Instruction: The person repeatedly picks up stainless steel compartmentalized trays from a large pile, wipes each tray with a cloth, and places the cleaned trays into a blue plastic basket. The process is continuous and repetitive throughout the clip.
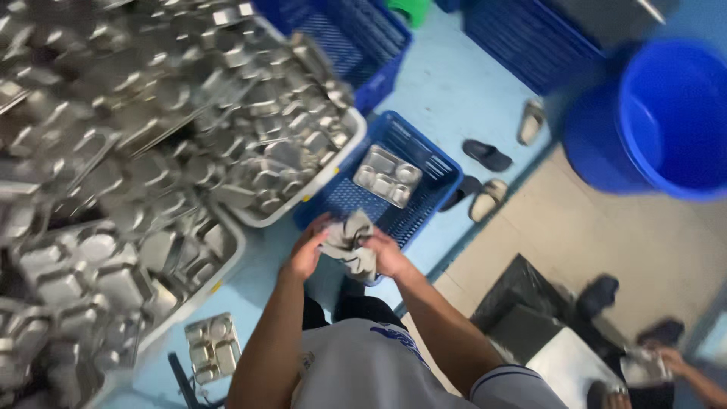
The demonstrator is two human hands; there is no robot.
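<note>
Here both hands grip one grey cloth [348,244] at frame centre; left hand [307,250] at 9 o'clock of it, right hand [388,256] at 3, fingers curled shut into its folds; just beyond, at 12 o'clock, a blue crate [435,189] holds a steel tray [388,175]. Likely risk: the loose trays [151,151] heaped at 10 o'clock could slide if knocked; a stray tray [213,347] on the floor could trip.
</note>
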